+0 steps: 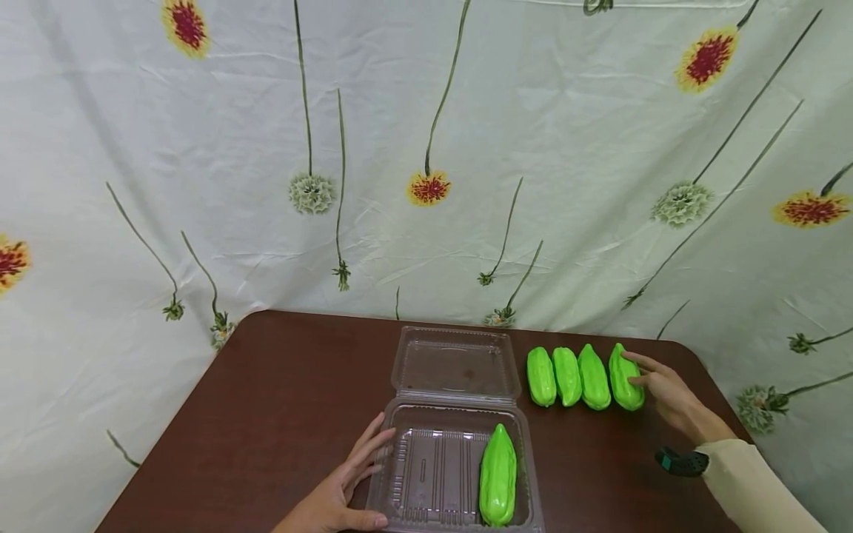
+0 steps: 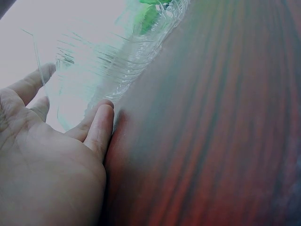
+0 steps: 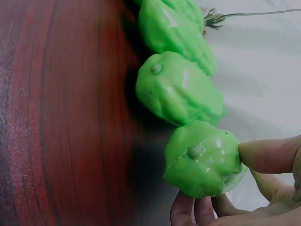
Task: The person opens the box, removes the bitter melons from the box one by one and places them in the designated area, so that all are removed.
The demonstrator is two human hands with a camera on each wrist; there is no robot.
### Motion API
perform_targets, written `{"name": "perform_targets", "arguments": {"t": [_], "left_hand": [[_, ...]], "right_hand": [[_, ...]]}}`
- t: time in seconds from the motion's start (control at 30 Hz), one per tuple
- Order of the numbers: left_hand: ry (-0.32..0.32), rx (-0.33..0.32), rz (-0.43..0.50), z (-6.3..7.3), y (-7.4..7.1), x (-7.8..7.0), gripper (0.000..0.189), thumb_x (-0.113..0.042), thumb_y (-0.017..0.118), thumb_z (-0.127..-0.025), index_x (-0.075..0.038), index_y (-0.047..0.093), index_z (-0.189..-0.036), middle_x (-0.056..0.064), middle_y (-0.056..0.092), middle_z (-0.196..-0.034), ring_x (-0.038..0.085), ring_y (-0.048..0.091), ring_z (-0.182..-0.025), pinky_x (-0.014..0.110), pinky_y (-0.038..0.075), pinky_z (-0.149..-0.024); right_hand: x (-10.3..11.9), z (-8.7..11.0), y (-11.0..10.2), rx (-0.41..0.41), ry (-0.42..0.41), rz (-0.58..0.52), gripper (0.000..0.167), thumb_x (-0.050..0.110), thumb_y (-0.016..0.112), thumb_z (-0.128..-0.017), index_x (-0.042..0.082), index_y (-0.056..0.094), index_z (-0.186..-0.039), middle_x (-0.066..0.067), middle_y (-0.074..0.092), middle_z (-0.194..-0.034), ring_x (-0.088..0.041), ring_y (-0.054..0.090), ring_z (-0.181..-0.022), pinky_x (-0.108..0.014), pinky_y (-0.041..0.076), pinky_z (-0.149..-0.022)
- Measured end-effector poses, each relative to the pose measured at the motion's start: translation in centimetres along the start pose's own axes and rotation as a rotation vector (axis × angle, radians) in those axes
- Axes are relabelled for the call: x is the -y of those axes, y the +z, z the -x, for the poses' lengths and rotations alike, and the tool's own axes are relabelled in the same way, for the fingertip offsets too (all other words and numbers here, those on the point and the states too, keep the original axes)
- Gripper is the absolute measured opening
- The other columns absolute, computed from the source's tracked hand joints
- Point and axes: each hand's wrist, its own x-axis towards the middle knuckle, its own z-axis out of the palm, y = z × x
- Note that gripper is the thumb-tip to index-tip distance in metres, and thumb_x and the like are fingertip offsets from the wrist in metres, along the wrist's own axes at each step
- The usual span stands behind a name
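My right hand (image 1: 673, 396) is at the right end of a row of bright green, lumpy bitter melons, with thumb and fingers on opposite sides of the outermost bitter melon (image 3: 204, 160). In the right wrist view its stem end faces the camera. Three more, among them a neighbouring bitter melon (image 3: 181, 89), lie beside it. At the lower centre stands a clear plastic clamshell container (image 1: 436, 477), with a single bitter melon (image 1: 498, 477) lying along its right side. My left hand (image 1: 340, 485) rests against the container's left wall, fingers extended and thumb near the front corner.
The container's lid (image 1: 456, 363) lies folded back behind it, left of the row. All of this is on a dark brown table (image 1: 280, 400) with rounded far corners. Behind the table hangs a pale flower-print cloth (image 1: 373, 222).
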Motion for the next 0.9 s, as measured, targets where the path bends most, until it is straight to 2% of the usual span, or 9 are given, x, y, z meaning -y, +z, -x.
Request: {"name": "perform_targets", "arguments": {"t": [0.17,0.4,0.9], "left_hand": [[-0.014,-0.001,0.011,0.0,0.0,0.0,0.096,0.006,0.071,-0.086,0.002,0.009,-0.159,0.015,-0.020,-0.166,0.009,0.023,-0.150,0.021,0.032,-0.111],[0.002,0.003,0.004,0.0,0.0,0.0,0.096,0.006,0.072,-0.086,0.001,0.011,-0.160,0.018,-0.020,-0.166,0.010,0.023,-0.150,0.022,0.032,-0.111],[0.015,-0.002,-0.011,0.1,0.0,0.2,0.096,0.008,0.072,-0.085,0.001,0.012,-0.159,0.022,-0.019,-0.165,0.010,0.025,-0.150,0.022,0.032,-0.111]], "right_hand": [[-0.6,-0.4,0.2,-0.007,0.011,0.000,0.066,0.004,0.039,-0.104,0.004,0.007,-0.161,-0.028,-0.018,-0.163,-0.055,-0.008,-0.148,-0.074,0.019,-0.110],[-1.0,-0.8,0.7,-0.007,0.012,0.000,0.067,0.004,0.040,-0.103,0.003,0.006,-0.161,-0.032,-0.012,-0.163,-0.054,0.001,-0.148,-0.070,0.026,-0.110],[-0.9,-1.1,1.0,-0.020,0.023,0.019,0.069,0.007,0.040,-0.104,0.005,0.001,-0.161,-0.034,-0.007,-0.162,-0.054,0.005,-0.148,-0.070,0.025,-0.110]]}}
